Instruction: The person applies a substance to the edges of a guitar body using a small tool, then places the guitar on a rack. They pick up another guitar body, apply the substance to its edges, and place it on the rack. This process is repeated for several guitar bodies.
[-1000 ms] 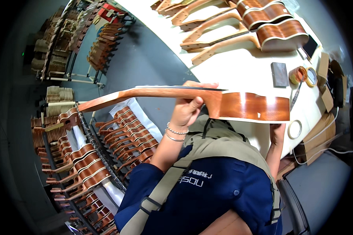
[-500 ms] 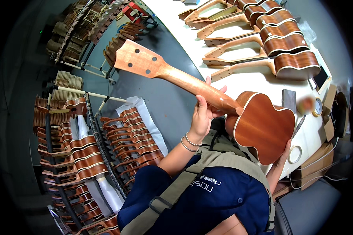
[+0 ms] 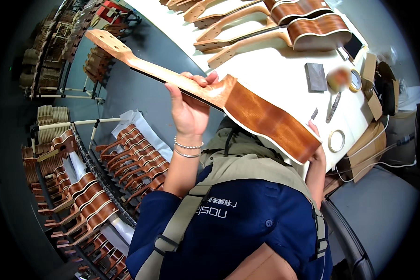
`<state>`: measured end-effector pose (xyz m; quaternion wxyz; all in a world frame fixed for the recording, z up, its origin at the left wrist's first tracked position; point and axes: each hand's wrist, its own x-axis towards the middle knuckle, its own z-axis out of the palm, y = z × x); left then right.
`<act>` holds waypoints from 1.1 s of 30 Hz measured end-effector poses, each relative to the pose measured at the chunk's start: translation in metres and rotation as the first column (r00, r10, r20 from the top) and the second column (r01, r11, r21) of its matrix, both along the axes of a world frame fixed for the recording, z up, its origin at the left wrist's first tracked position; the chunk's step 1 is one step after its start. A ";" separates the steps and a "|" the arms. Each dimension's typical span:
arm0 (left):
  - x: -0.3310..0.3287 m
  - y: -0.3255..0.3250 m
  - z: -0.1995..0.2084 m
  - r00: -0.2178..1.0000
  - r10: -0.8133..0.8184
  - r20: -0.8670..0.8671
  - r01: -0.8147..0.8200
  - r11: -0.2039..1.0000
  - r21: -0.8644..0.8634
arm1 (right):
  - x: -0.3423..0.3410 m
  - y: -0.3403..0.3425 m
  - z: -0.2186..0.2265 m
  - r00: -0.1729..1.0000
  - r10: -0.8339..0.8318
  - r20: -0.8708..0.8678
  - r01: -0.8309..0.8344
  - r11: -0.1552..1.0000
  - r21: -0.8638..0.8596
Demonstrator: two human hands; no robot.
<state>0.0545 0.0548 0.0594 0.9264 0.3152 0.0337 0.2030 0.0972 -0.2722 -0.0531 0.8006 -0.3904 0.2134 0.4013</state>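
A brown wooden ukulele (image 3: 270, 122) without strings is held up in front of me, tilted so that its side shows. Its pale headstock (image 3: 108, 43) points to the upper left. My left hand (image 3: 190, 105) is wrapped round the neck close to the body, thumb on the near side. At the body's lower end, my right hand (image 3: 317, 144) grips the edge; part of it is hidden behind the wood.
On the white table (image 3: 275, 70) lie several more ukuleles (image 3: 319, 32), a dark grey block (image 3: 316, 77), a knife-like tool (image 3: 333, 107) and a tape roll (image 3: 336, 140). Racks of ukuleles (image 3: 91, 198) stand at the left. A cardboard box (image 3: 366, 156) is at the right.
The ukulele has rolled from showing its flat back to showing its side, and has shifted left in view. Both hands keep hold of it. The table and racks have also shifted left.
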 end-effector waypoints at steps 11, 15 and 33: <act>-0.005 0.011 0.007 0.987 0.073 -0.143 -0.076 0.997 -0.015 | -0.019 0.023 0.007 0.994 0.074 0.075 -0.060 0.983 -0.173; -0.009 0.018 0.006 0.997 0.030 -0.066 -0.035 0.997 -0.068 | -0.019 0.020 0.002 0.989 0.122 0.088 -0.104 0.978 -0.181; -0.100 0.098 0.069 0.702 0.710 0.048 -0.614 0.570 0.547 | -0.011 0.124 -0.015 0.841 0.473 0.262 -0.456 0.881 -0.128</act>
